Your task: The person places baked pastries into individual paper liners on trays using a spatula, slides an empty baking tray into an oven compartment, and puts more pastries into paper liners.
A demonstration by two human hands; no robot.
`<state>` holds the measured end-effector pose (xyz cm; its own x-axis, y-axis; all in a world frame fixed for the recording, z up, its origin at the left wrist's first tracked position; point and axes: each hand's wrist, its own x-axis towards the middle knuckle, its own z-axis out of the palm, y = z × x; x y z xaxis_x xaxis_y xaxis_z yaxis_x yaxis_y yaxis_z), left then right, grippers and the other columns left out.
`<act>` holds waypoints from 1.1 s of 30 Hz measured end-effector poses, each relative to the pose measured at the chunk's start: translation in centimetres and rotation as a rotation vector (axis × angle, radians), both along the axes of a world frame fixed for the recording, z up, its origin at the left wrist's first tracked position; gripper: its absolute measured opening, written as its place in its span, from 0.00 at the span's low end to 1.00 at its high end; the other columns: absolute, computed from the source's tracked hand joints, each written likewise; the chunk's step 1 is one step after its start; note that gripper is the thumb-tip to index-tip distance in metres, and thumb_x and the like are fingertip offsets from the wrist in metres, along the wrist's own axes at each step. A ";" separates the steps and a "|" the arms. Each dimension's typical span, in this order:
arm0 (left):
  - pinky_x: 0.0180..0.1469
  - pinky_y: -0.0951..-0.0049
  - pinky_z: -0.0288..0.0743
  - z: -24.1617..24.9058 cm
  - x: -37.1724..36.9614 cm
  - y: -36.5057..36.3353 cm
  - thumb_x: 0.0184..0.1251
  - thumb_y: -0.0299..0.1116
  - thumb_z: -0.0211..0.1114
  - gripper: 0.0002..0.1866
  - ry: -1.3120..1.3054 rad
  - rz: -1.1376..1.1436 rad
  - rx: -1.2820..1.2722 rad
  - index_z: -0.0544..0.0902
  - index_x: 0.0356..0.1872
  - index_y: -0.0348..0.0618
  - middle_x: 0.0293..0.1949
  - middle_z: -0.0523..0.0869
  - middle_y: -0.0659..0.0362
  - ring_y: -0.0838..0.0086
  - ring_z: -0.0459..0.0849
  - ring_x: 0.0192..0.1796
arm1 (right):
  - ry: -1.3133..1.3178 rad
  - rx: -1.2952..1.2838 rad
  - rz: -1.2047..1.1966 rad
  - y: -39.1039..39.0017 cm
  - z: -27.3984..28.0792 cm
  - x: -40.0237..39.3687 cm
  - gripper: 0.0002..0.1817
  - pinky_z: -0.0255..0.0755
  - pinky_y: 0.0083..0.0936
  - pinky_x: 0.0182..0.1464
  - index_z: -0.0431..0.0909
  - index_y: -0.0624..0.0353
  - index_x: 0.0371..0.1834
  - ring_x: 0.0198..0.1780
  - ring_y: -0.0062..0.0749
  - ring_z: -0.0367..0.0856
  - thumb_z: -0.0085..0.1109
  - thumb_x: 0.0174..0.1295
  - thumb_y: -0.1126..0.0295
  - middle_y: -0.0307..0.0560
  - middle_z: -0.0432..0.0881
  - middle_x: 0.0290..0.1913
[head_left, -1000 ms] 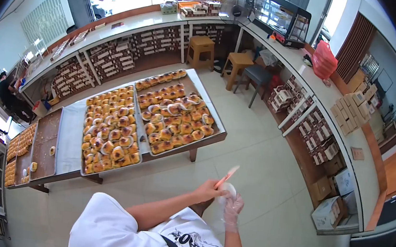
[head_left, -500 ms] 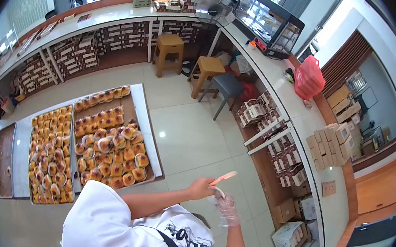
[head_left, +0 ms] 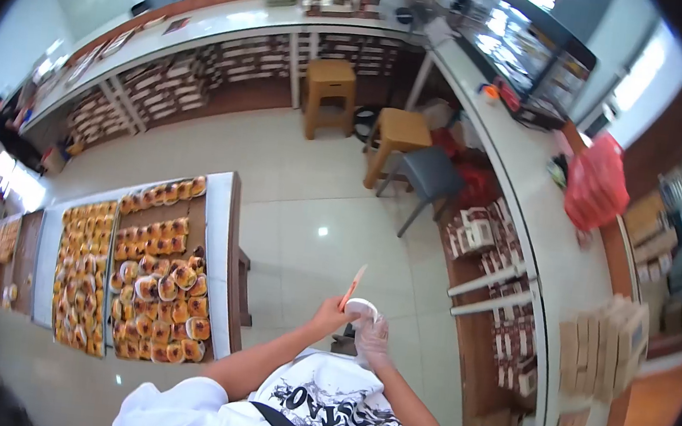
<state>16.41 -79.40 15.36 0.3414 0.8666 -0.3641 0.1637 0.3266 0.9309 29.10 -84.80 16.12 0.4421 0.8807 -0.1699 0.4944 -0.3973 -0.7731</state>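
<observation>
In front of my chest, my left hand (head_left: 331,314) is bare and closed around a slim orange tool (head_left: 352,288) with a pale, narrow tip pointing up and away from me. My right hand (head_left: 373,341) wears a clear plastic glove, its fingers curled on a white round thing (head_left: 362,307) with a rim, like a lid or small dish. I cannot tell exactly what that thing is. The two hands are close together, and the white thing lies between them, just beside the base of the orange tool.
Left of me a table (head_left: 224,201) carries trays of browned buns (head_left: 160,310). A counter (head_left: 511,177) curves along the back and right, with stacked boxes (head_left: 510,347) beneath. Stools (head_left: 331,87) and a grey-topped stool (head_left: 421,174) stand ahead. A person (head_left: 13,133) is at far left.
My view has shifted, and both hands appear slightly further left. The orange tool now points more upright, and the white round thing shows more of its face.
</observation>
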 end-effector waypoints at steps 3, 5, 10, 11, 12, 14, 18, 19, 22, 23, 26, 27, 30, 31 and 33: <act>0.30 0.74 0.69 1.2 2.2 5.0 0.52 0.32 0.69 0.09 0.031 0.168 0.052 0.82 0.29 0.37 0.23 0.80 0.63 0.81 0.75 0.27 | -0.130 0.063 0.331 6.9 -1.7 3.9 0.21 0.70 0.44 0.41 0.77 0.65 0.40 0.38 0.54 0.77 0.52 0.61 0.54 0.62 0.79 0.35; 0.32 0.71 0.70 0.9 2.1 8.0 0.52 0.32 0.69 0.10 0.134 0.269 0.093 0.82 0.30 0.37 0.23 0.81 0.60 0.78 0.77 0.28 | -0.361 0.465 0.553 11.1 -2.4 4.7 0.14 0.70 0.45 0.38 0.77 0.63 0.37 0.34 0.56 0.75 0.56 0.59 0.62 0.59 0.78 0.32; 0.37 0.62 0.72 0.8 0.3 12.2 0.50 0.33 0.66 0.11 0.399 0.361 0.261 0.80 0.34 0.38 0.28 0.83 0.50 0.58 0.82 0.33 | -0.340 0.286 1.035 20.9 1.4 4.1 0.09 0.69 0.46 0.33 0.76 0.62 0.29 0.31 0.55 0.75 0.57 0.56 0.66 0.55 0.76 0.28; 0.39 0.58 0.72 -0.1 0.1 13.0 0.49 0.34 0.63 0.12 0.465 0.368 0.207 0.79 0.35 0.39 0.32 0.82 0.46 0.51 0.81 0.37 | -0.295 0.226 1.125 22.9 1.7 3.4 0.10 0.69 0.47 0.34 0.75 0.62 0.29 0.32 0.55 0.76 0.57 0.57 0.65 0.57 0.76 0.28; 0.39 0.58 0.72 -0.3 -0.2 13.9 0.49 0.34 0.62 0.12 0.474 0.417 0.201 0.79 0.34 0.40 0.32 0.82 0.46 0.51 0.81 0.37 | -0.252 0.160 1.205 24.7 1.5 2.8 0.11 0.69 0.47 0.34 0.75 0.63 0.28 0.32 0.56 0.76 0.56 0.57 0.65 0.58 0.76 0.29; 0.39 0.57 0.72 -0.4 -1.2 16.0 0.50 0.34 0.61 0.11 0.486 0.484 0.201 0.79 0.34 0.40 0.31 0.82 0.46 0.51 0.80 0.37 | -0.378 0.087 1.324 28.9 -2.8 2.1 0.10 0.70 0.46 0.38 0.77 0.61 0.34 0.37 0.51 0.76 0.52 0.60 0.65 0.54 0.76 0.34; 0.37 0.56 0.71 -4.2 -4.7 22.6 0.46 0.32 0.63 0.11 0.369 0.703 0.113 0.76 0.31 0.38 0.30 0.80 0.47 0.51 0.80 0.37 | -0.369 0.267 1.380 37.7 -8.4 -1.4 0.13 0.68 0.49 0.37 0.76 0.65 0.29 0.36 0.59 0.75 0.51 0.59 0.64 0.63 0.76 0.30; 0.36 0.57 0.71 -4.5 -5.8 24.9 0.45 0.33 0.64 0.11 0.381 0.735 0.129 0.77 0.30 0.39 0.28 0.80 0.47 0.52 0.80 0.35 | -0.446 0.331 1.404 39.9 -9.5 -2.5 0.11 0.69 0.47 0.39 0.76 0.63 0.32 0.38 0.56 0.75 0.50 0.60 0.65 0.60 0.75 0.33; 0.34 0.60 0.71 -3.6 -9.9 31.2 0.45 0.34 0.66 0.12 0.407 0.837 0.154 0.77 0.29 0.40 0.26 0.80 0.48 0.55 0.80 0.31 | -0.537 0.339 1.433 45.6 -8.3 -6.4 0.10 0.69 0.43 0.41 0.76 0.59 0.40 0.42 0.49 0.73 0.49 0.61 0.68 0.53 0.74 0.39; 0.34 0.60 0.71 -2.4 -11.2 33.4 0.45 0.34 0.66 0.12 0.414 0.873 0.166 0.77 0.29 0.40 0.26 0.80 0.48 0.55 0.80 0.31 | -0.482 0.227 1.407 48.1 -5.6 -8.8 0.10 0.69 0.44 0.41 0.76 0.59 0.40 0.43 0.49 0.73 0.49 0.61 0.67 0.54 0.74 0.39; 0.35 0.58 0.71 0.8 -15.6 39.5 0.45 0.33 0.66 0.11 0.485 0.926 0.180 0.77 0.30 0.40 0.27 0.81 0.48 0.54 0.80 0.32 | -0.435 0.609 1.499 55.6 -3.3 -14.1 0.10 0.67 0.46 0.37 0.76 0.62 0.33 0.37 0.54 0.73 0.49 0.60 0.67 0.58 0.74 0.32; 0.35 0.57 0.71 0.8 -16.5 41.2 0.45 0.33 0.66 0.12 0.507 0.951 0.183 0.77 0.31 0.40 0.28 0.81 0.48 0.53 0.81 0.33 | -0.423 0.841 1.543 57.5 -3.3 -15.0 0.11 0.67 0.47 0.35 0.76 0.63 0.30 0.34 0.57 0.74 0.49 0.60 0.66 0.60 0.75 0.28; 0.36 0.55 0.71 0.0 -19.2 43.9 0.46 0.34 0.66 0.12 0.573 1.020 0.172 0.77 0.32 0.41 0.28 0.81 0.48 0.52 0.80 0.34 | -0.159 -0.146 1.459 62.5 -3.8 -19.7 0.13 0.67 0.46 0.34 0.75 0.60 0.29 0.37 0.49 0.75 0.50 0.62 0.62 0.55 0.74 0.32; 0.36 0.55 0.71 -0.4 -20.0 44.7 0.46 0.35 0.66 0.13 0.593 1.047 0.169 0.77 0.32 0.41 0.29 0.82 0.48 0.52 0.80 0.35 | -0.254 0.048 1.580 63.9 -4.5 -20.8 0.13 0.68 0.46 0.32 0.76 0.60 0.28 0.35 0.50 0.76 0.51 0.62 0.61 0.55 0.75 0.31; 0.36 0.54 0.71 -1.5 -21.3 45.9 0.47 0.36 0.66 0.13 0.593 1.051 0.111 0.77 0.32 0.41 0.28 0.82 0.48 0.51 0.80 0.34 | -0.319 0.312 1.755 66.3 -6.2 -22.1 0.13 0.68 0.46 0.30 0.77 0.59 0.26 0.32 0.50 0.77 0.51 0.61 0.61 0.56 0.76 0.30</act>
